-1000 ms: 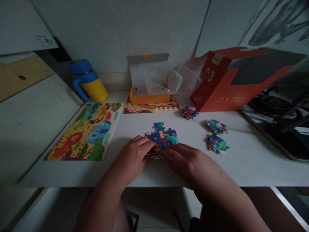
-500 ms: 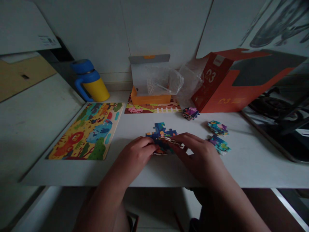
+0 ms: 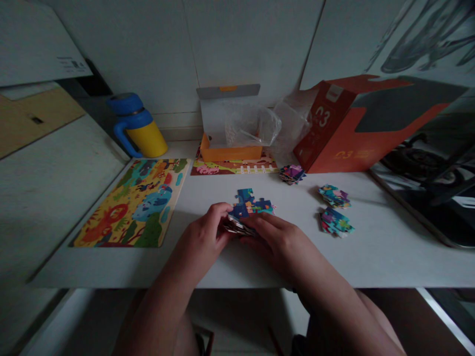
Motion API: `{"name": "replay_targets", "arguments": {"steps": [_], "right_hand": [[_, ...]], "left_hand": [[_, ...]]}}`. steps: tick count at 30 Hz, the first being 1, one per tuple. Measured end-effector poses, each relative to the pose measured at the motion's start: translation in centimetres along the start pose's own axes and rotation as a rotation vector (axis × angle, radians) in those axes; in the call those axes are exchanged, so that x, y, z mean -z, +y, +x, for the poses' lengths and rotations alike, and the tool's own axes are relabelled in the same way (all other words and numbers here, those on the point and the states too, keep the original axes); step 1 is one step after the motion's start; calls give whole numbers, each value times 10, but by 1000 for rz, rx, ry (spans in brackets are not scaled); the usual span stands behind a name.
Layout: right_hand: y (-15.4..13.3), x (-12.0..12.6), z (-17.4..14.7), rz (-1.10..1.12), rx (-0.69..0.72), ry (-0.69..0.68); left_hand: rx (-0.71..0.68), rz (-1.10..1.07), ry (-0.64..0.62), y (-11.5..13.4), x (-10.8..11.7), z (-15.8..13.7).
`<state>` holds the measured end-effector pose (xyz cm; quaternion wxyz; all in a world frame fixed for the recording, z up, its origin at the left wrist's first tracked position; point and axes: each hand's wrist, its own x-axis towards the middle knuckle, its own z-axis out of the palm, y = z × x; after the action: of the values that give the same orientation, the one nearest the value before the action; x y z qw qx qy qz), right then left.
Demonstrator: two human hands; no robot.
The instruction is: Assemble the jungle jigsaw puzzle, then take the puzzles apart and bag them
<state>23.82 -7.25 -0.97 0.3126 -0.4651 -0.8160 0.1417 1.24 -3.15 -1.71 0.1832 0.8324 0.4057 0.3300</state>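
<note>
Close to the front of the white table, my left hand (image 3: 210,228) and my right hand (image 3: 272,236) hold a small stack of puzzle pieces (image 3: 237,225) between them. The fingers of both hands are closed round its edges. Just beyond the stack lie several blue puzzle pieces (image 3: 245,197) on the tabletop, partly hidden by my hands. To the right of my right hand are two small piles of puzzle pieces, a nearer pile (image 3: 337,222) and a farther pile (image 3: 334,196). A darker purple pile (image 3: 292,174) sits farther back.
A finished-looking animal picture board (image 3: 129,202) lies on the left, with a blue and yellow jug (image 3: 146,136) behind it. At the back stand an orange open box (image 3: 232,152), clear plastic bags (image 3: 254,123) and a large red box (image 3: 334,133). A black stove (image 3: 438,198) borders the right.
The stack has moved slightly left and nearer to me, from over the blue pieces, and is now gripped by both hands. My right hand has shifted left towards my left hand.
</note>
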Motion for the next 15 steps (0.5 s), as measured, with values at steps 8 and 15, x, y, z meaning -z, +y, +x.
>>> {"name": "replay_targets", "arguments": {"steps": [8,15], "right_hand": [[3,22,-2,-129,-154,227],[37,50,-15,-325,-512,293]], "left_hand": [[-34,-56,51,0,9,0],[-65,114,-184,-15,16,8]]}}
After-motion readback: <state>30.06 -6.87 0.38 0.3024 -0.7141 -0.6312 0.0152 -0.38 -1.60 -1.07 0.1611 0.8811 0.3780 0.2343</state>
